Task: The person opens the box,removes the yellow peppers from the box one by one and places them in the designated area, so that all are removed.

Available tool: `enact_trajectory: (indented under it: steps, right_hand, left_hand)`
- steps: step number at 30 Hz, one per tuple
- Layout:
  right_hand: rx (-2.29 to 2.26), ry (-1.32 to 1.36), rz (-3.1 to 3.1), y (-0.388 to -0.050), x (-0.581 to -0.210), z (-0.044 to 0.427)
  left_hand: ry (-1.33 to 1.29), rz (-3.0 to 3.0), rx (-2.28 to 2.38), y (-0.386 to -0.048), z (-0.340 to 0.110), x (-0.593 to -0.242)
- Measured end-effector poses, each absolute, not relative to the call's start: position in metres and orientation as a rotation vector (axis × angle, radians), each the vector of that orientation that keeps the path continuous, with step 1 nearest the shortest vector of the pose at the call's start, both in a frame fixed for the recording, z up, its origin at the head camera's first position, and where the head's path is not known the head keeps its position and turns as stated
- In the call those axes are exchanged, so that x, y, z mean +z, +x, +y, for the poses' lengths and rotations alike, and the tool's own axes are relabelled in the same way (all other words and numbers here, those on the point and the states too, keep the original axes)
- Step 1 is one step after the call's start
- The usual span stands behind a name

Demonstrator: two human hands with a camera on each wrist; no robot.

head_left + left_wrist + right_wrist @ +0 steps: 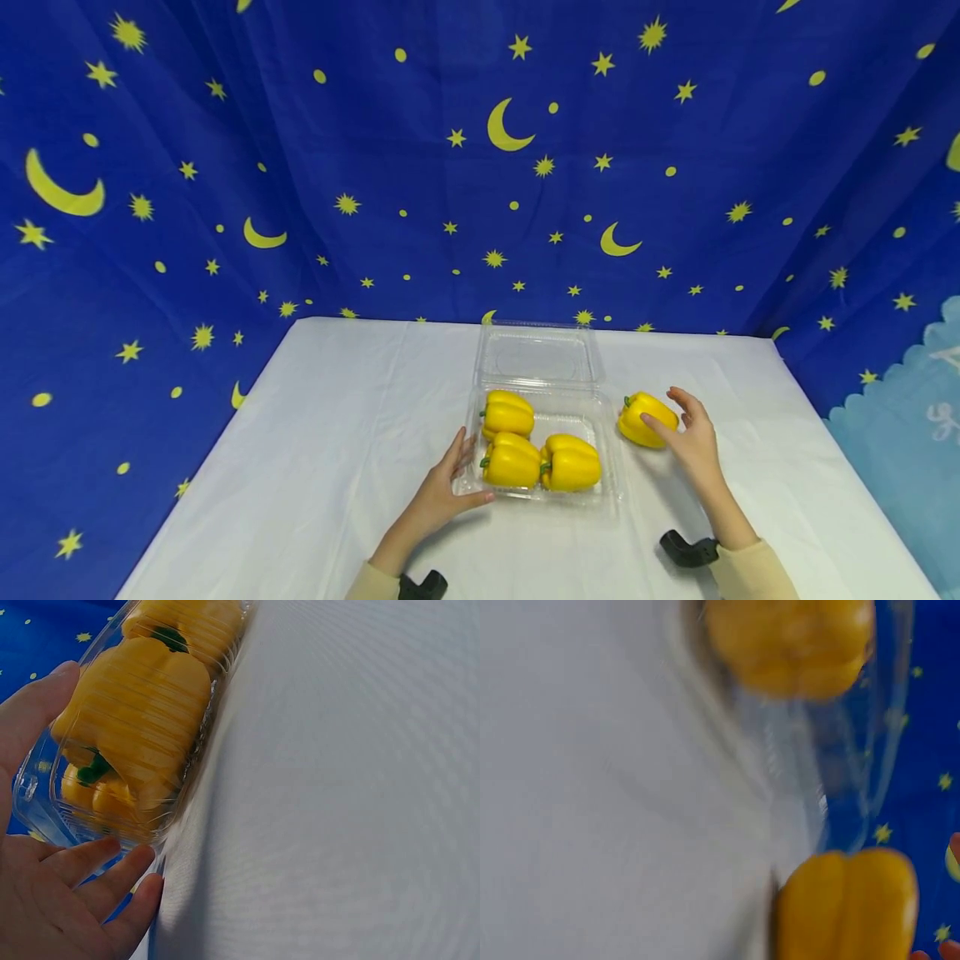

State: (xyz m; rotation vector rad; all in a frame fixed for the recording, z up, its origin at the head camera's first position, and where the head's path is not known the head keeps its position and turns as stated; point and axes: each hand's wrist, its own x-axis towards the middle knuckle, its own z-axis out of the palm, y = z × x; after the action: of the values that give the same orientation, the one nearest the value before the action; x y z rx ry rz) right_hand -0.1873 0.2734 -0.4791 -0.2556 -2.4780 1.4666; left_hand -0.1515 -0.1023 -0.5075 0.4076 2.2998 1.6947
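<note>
Three yellow bell peppers [572, 463] lie in a clear plastic clamshell container [555, 423], two along its left side and one at the front right. My left hand [444, 486] is at the container's front left corner. In the left wrist view its thumb [41, 705] lies along one side, and its straight fingers [112, 889] are by the container's end. Another yellow bell pepper [643, 419] sits on the table, right of the container. Around its right side is my right hand [693, 439], thumb and fingers spread apart; the thumb overlaps the pepper, and contact is unclear.
Folded back toward the curtain lies the container's clear lid [537, 352]. White cloth covers the table [360, 417]. A blue curtain [420, 100] with yellow moons and stars hangs behind and at both sides. Black wrist mounts [686, 550] stick out near both cuffs.
</note>
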Motion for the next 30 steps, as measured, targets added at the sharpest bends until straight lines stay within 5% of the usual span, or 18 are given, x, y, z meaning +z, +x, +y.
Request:
enact_trajectory:
  steps: [17, 30]
  right_hand:
    - [1.958, 0.248, -2.47, -0.164, -0.47, 0.206]
    - [1.746, 0.5, -2.676, -0.168, -0.477, 0.187]
  left_hand:
    - [0.382, 2.329, 1.668, -0.152, -0.102, -0.509]
    - [0.384, 2.319, 1.677, -0.152, -0.102, -0.508]
